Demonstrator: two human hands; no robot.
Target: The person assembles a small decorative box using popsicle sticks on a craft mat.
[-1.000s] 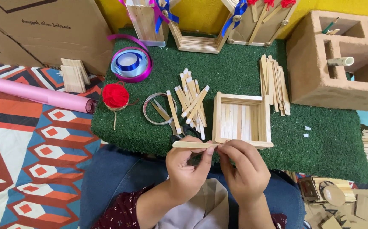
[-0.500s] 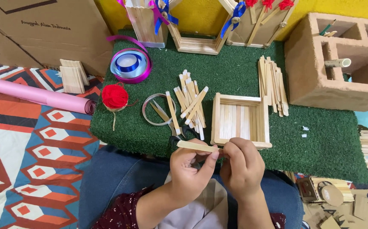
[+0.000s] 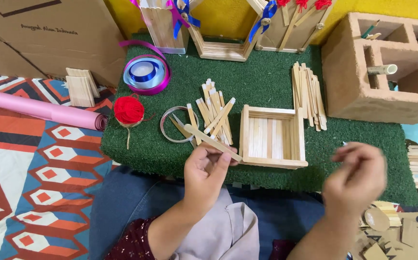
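My left hand (image 3: pixel 208 168) holds a flat wooden craft stick (image 3: pixel 212 142) by its near part, tilted over the front edge of the green turf mat (image 3: pixel 266 86). Just right of the stick sits a shallow square tray built of craft sticks (image 3: pixel 271 136). My right hand (image 3: pixel 356 175) is blurred, off to the right of the tray above the mat's front right corner, fingers curled; nothing shows in it. A loose pile of glue-tipped sticks (image 3: pixel 213 113) lies left of the tray. Another bundle of sticks (image 3: pixel 307 96) lies right of it.
A red yarn ball (image 3: pixel 128 110), a clear tape ring (image 3: pixel 177 124) and a blue-purple ribbon spool (image 3: pixel 146 73) lie on the mat's left. Stick-built houses (image 3: pixel 223 29) stand at the back, a hollow brick (image 3: pixel 382 67) at right, a pink paper roll (image 3: pixel 40 110) and cardboard boxes at left.
Both hands held the stick together in front of the tray. My right hand has let go and swung off to the right. My left hand keeps the stick, now tilted.
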